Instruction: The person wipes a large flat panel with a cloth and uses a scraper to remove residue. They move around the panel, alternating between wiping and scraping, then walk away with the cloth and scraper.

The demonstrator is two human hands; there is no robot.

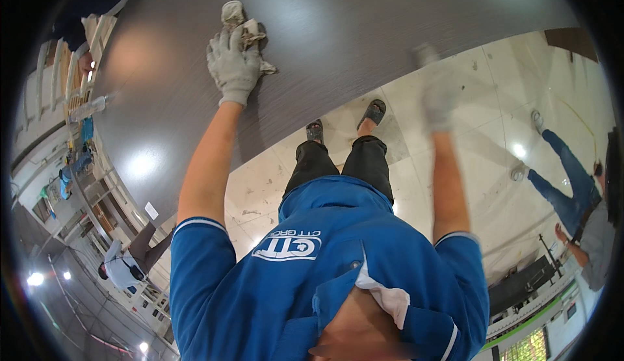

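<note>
A large dark grey-brown panel (325, 42) with a fine grain and a glossy sheen stretches out before me. On its surface my left hand (234, 65), in a pale grey work glove, presses down a crumpled, stained cloth (233, 14). Bits of the cloth stick out past the fingertips and along the right side of the hand. My right hand (441, 98), also gloved, is off to the right by the panel's near edge. Motion smears its fingers, and whether they hold anything cannot be made out.
My sandalled feet stand on pale floor tiles (403, 159) below the panel's edge. A clear bottle (88, 109) and a white label (151, 210) are at the panel's left side. One person (572, 192) is at the right, another (127, 263) at the lower left. A dark sleeve shows upper left.
</note>
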